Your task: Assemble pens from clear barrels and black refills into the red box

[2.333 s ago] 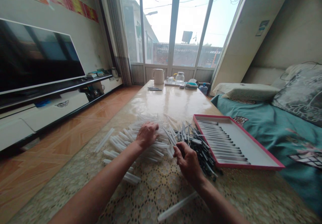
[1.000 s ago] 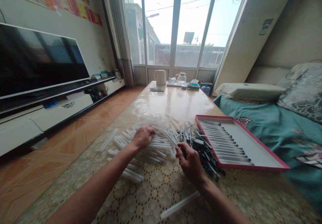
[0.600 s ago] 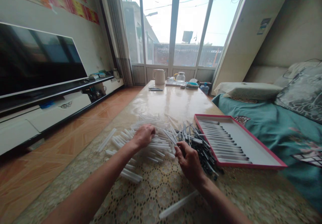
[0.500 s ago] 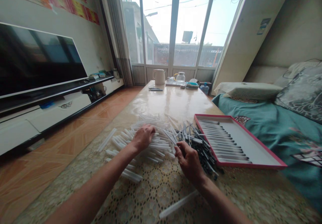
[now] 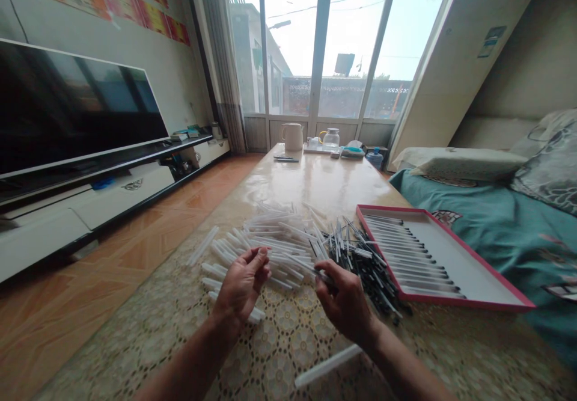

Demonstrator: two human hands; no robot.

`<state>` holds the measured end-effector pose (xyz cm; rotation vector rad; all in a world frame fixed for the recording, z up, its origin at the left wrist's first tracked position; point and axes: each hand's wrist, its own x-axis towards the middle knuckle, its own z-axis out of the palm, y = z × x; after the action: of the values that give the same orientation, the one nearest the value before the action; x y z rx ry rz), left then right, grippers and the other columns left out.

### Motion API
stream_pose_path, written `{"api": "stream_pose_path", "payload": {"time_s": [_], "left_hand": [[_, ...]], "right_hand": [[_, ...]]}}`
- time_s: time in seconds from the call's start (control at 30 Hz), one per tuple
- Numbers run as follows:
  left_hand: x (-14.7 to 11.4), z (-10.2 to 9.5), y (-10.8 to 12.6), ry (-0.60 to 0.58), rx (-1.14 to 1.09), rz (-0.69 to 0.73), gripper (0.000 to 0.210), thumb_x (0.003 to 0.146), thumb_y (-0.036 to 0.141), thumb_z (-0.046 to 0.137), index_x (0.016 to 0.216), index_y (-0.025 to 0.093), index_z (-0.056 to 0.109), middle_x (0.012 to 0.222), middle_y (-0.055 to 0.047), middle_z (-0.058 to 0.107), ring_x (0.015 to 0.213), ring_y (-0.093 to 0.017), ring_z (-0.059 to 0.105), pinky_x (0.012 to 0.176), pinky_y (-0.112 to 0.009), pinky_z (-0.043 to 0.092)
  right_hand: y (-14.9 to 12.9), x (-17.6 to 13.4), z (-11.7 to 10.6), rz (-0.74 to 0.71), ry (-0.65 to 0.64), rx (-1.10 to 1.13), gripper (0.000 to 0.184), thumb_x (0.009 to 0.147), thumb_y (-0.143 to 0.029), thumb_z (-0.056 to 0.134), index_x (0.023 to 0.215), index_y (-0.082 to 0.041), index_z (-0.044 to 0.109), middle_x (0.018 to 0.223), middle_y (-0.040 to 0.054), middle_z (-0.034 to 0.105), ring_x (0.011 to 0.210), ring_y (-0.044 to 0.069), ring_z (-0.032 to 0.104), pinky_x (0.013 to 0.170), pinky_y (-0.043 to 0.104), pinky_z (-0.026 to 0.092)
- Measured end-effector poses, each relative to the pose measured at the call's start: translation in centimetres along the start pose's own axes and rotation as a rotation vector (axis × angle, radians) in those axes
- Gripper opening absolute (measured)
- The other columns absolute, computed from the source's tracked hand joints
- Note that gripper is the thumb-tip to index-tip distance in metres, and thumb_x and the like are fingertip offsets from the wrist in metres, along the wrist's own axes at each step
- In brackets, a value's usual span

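My left hand [image 5: 243, 284] is closed in a pinch, palm turned up, over the near side of a heap of translucent white plastic tubes [image 5: 288, 247]. What its fingertips hold, if anything, is too small to make out. My right hand [image 5: 345, 299] is closed around a thin dark stick [image 5: 312, 247], which points up and away from the fist. Right beside that hand lies a pile of slim black-and-clear sticks [image 5: 367, 269]. A shallow pink-rimmed box [image 5: 484, 269] stands to the right, with a row of clear tubes with black ends [image 5: 415, 257] along its left side.
One loose white tube [image 5: 328, 366] lies on the patterned tabletop [image 5: 274, 353] close to me. At the far end stand a beige jug [image 5: 293, 137], a glass pot [image 5: 332, 138] and a tissue pack [image 5: 353, 149]. A green-covered sofa [image 5: 451, 199] borders the right side.
My left hand has drawn back from the tube heap toward me and turned its palm up. The right hand stays near the black sticks. The view has shifted slightly left.
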<state>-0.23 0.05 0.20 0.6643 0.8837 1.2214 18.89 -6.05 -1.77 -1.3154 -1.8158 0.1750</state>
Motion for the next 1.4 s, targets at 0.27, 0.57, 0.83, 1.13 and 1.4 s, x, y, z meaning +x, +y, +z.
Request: {"api": "stream_pose_path", "payload": {"time_s": [0.27, 0.57, 0.83, 1.13, 1.4], "left_hand": [[0.1, -0.4, -1.9, -0.060, 0.087, 0.044, 0.031, 0.065, 0.037, 0.074, 0.077, 0.015, 0.056, 0.057, 0.005, 0.056, 0.043, -0.004, 0.048, 0.042, -0.014, 0.038], [-0.1, -0.4, -2.5, -0.133, 0.206, 0.063, 0.031, 0.069, 0.041, 0.069, 0.079, 0.016, 0.055, 0.056, 0.005, 0.057, 0.041, -0.006, 0.049, 0.041, -0.016, 0.038], [-0.9, -0.1, -2.8, -0.159, 0.238, 0.048, 0.031, 0.073, 0.045, 0.064, 0.080, 0.017, 0.053, 0.052, 0.005, 0.058, 0.035, -0.005, 0.044, 0.035, -0.016, 0.030], [-1.4, -0.1, -3.3, -0.176, 0.283, 0.210, 0.025, 0.080, 0.042, 0.058, 0.080, 0.018, 0.052, 0.050, 0.007, 0.054, 0.034, -0.003, 0.039, 0.035, -0.015, 0.028], [-1.6, 0.3, -3.0, -0.206, 0.312, 0.247, 0.024, 0.079, 0.041, 0.060, 0.079, 0.018, 0.053, 0.052, 0.006, 0.055, 0.035, -0.004, 0.041, 0.036, -0.016, 0.030]], "right_hand": [[-0.3, -0.2, 0.2, -0.070, -0.078, -0.039, 0.012, 0.081, -0.014, 0.046, 0.089, -0.018, 0.054, 0.063, -0.0039, 0.050, 0.052, 0.008, 0.045, 0.054, 0.021, 0.032], [0.1, -0.2, 0.6, -0.109, -0.128, -0.147, 0.009, 0.088, -0.018, 0.045, 0.090, -0.018, 0.055, 0.068, -0.0011, 0.058, 0.058, 0.010, 0.054, 0.057, 0.021, 0.033], [-0.6, 0.4, 0.3, -0.283, -0.171, -0.567, 0.020, 0.093, -0.020, 0.042, 0.077, -0.019, 0.054, 0.066, 0.0019, 0.059, 0.059, 0.014, 0.051, 0.056, 0.028, 0.025], [-1.1, 0.2, 0.1, -0.067, -0.257, -0.327, 0.025, 0.094, -0.025, 0.038, 0.073, -0.018, 0.051, 0.061, 0.0001, 0.059, 0.050, 0.012, 0.050, 0.051, 0.026, 0.022], [-0.8, 0.8, -0.3, 0.127, -0.367, 0.106, 0.032, 0.092, -0.032, 0.041, 0.069, -0.018, 0.058, 0.057, -0.0023, 0.056, 0.054, 0.011, 0.051, 0.054, 0.020, 0.034]]}}
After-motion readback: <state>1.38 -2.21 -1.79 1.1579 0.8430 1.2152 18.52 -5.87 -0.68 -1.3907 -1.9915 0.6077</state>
